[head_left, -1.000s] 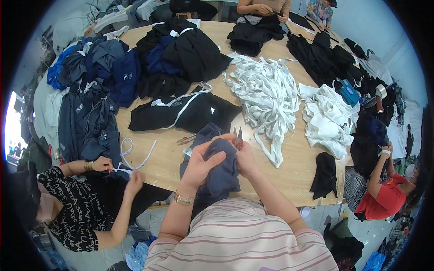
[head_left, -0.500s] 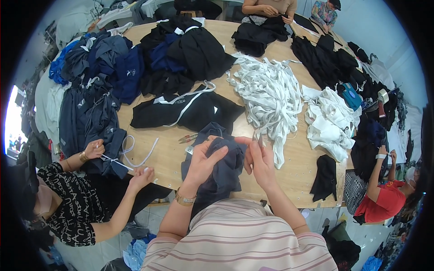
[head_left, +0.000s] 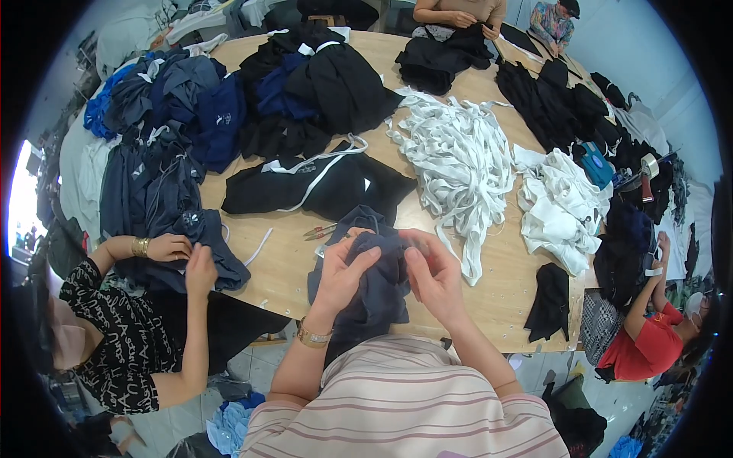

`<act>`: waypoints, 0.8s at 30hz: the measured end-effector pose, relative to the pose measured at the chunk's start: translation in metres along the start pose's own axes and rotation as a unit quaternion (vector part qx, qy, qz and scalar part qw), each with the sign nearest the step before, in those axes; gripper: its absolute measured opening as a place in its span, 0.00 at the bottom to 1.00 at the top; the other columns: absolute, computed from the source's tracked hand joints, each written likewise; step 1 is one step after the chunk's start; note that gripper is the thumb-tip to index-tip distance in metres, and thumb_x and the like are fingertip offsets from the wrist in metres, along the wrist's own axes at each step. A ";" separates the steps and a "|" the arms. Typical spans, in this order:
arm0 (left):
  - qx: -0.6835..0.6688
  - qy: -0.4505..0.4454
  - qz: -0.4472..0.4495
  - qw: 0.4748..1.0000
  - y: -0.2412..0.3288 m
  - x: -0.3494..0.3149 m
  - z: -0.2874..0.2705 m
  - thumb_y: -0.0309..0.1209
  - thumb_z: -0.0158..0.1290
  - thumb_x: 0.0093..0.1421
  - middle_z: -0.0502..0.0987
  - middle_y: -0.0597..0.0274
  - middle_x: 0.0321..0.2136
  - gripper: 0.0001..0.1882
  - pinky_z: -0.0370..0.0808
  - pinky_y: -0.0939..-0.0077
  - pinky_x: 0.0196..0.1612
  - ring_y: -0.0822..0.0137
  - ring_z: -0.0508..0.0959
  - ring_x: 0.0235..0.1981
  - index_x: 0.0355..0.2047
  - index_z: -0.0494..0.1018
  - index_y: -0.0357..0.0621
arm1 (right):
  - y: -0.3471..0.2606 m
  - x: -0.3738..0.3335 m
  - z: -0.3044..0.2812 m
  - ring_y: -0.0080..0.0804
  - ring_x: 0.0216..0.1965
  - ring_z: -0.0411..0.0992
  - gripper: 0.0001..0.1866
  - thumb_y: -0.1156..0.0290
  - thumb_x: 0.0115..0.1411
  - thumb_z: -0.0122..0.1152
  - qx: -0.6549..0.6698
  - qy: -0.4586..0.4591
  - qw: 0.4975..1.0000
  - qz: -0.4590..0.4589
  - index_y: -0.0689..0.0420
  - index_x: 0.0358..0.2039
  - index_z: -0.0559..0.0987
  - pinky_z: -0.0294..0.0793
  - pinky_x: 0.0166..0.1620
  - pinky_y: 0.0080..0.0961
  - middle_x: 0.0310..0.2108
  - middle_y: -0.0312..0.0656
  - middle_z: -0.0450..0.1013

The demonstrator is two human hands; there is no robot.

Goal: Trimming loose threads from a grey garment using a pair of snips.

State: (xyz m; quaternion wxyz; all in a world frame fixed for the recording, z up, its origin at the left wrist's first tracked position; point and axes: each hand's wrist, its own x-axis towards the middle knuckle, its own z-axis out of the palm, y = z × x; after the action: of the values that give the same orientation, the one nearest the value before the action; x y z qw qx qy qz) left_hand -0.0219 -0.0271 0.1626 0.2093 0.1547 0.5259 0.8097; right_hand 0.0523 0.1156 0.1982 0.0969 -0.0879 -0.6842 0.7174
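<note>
Head view: left hand [head_left: 342, 273] clamped on slate-grey garment [head_left: 376, 299], right hand [head_left: 437, 276] pinching its edge; thread snips [head_left: 320, 231] nearby.

Has a pale bluish wall [head_left: 641, 65] at upper right, light floor tiles [head_left: 259, 372] below, a broad light-wood table [head_left: 279, 282] centrally, bright white glow [head_left: 21, 198] far left.
</note>
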 end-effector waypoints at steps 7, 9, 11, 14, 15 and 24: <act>0.035 0.011 -0.013 0.999 0.003 -0.001 0.003 0.24 0.51 0.55 0.69 0.66 0.34 0.05 0.63 0.82 0.41 0.75 0.66 0.38 0.30 0.74 0.33 | 0.004 0.000 0.003 0.12 0.13 0.59 0.12 0.73 0.63 0.47 -0.057 -0.035 0.998 0.005 0.56 0.47 0.68 0.53 0.16 0.11 0.14 0.31 0.64; 0.056 0.008 -0.001 0.998 0.003 0.000 0.002 0.24 0.51 0.55 0.69 0.66 0.34 0.05 0.63 0.82 0.41 0.74 0.66 0.38 0.30 0.74 0.34 | 0.007 -0.001 0.004 0.13 0.15 0.60 0.12 0.73 0.62 0.47 -0.059 -0.035 0.998 0.004 0.56 0.47 0.68 0.55 0.17 0.11 0.15 0.31 0.64; 0.090 0.001 0.022 0.996 0.002 0.001 0.002 0.24 0.51 0.55 0.69 0.65 0.34 0.05 0.63 0.82 0.41 0.74 0.66 0.38 0.29 0.74 0.34 | 0.007 -0.002 0.003 0.14 0.16 0.62 0.12 0.74 0.62 0.48 -0.061 -0.035 0.998 0.002 0.57 0.47 0.68 0.57 0.18 0.12 0.16 0.31 0.65; 0.085 0.010 0.011 0.996 0.005 -0.001 0.004 0.24 0.51 0.55 0.69 0.64 0.34 0.05 0.63 0.81 0.41 0.73 0.66 0.38 0.30 0.74 0.34 | 0.007 -0.002 0.003 0.15 0.17 0.62 0.13 0.76 0.61 0.49 -0.069 -0.041 0.997 0.020 0.57 0.47 0.67 0.59 0.20 0.12 0.18 0.31 0.65; 0.085 0.010 0.011 0.996 0.005 -0.001 0.003 0.24 0.51 0.55 0.69 0.64 0.34 0.05 0.63 0.81 0.41 0.73 0.66 0.38 0.30 0.74 0.34 | 0.007 -0.003 0.003 0.15 0.17 0.62 0.13 0.76 0.61 0.49 -0.075 -0.041 0.996 0.018 0.57 0.47 0.67 0.59 0.20 0.12 0.18 0.31 0.65; 0.103 0.002 0.019 0.995 0.007 0.000 0.002 0.25 0.52 0.55 0.69 0.63 0.35 0.06 0.64 0.80 0.41 0.72 0.66 0.38 0.30 0.74 0.33 | 0.008 -0.002 0.002 0.15 0.17 0.63 0.14 0.76 0.61 0.50 -0.070 -0.045 0.996 0.024 0.58 0.47 0.67 0.59 0.20 0.12 0.19 0.32 0.66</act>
State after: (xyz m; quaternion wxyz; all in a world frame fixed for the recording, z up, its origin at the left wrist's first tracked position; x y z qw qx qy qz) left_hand -0.0224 -0.0281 0.1698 0.1763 0.1838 0.6035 0.7556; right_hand 0.0539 0.1124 0.1901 0.0419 -0.0783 -0.7344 0.6729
